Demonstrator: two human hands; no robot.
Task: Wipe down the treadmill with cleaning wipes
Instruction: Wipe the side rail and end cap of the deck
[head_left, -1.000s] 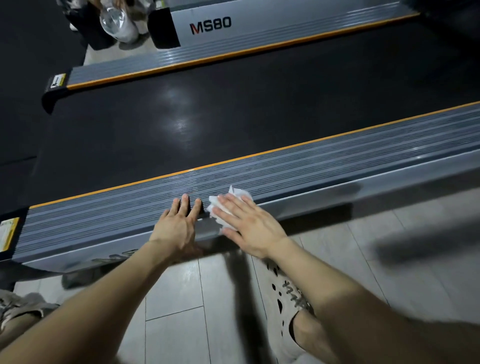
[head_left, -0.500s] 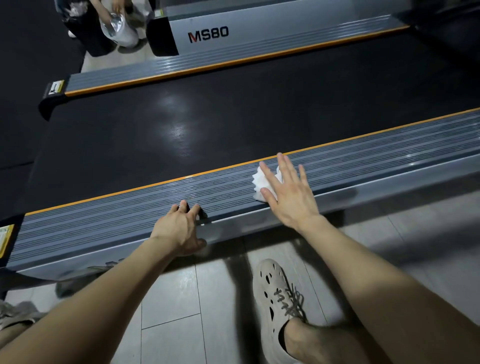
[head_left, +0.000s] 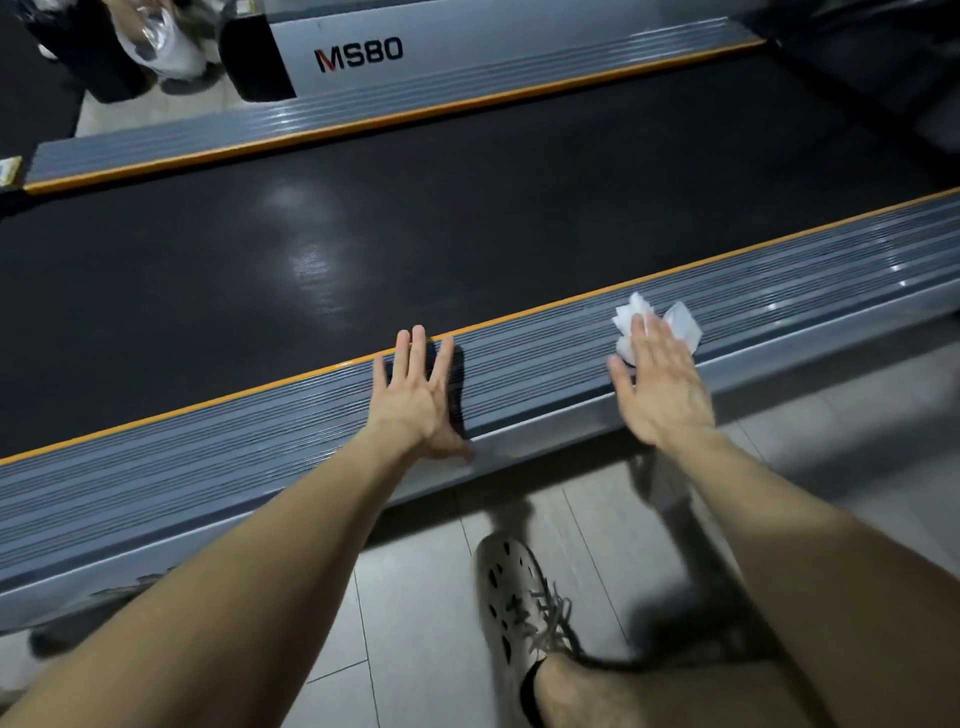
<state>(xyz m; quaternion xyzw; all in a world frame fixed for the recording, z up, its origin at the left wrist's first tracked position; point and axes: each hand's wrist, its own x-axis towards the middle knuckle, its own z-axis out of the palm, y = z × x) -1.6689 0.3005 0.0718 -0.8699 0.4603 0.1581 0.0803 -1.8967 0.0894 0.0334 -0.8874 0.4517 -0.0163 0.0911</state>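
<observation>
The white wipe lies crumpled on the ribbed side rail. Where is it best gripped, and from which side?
I would pinch the raised folds at the far end of the wipe, coming from above; it is bunched up, and the right hand covers its near part.

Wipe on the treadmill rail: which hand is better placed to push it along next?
Right. The right hand lies flat on the wipe, fingers over it, on the ribbed rail. The left hand presses flat on the rail, apart from the wipe and holding nothing, likely bracing.
</observation>
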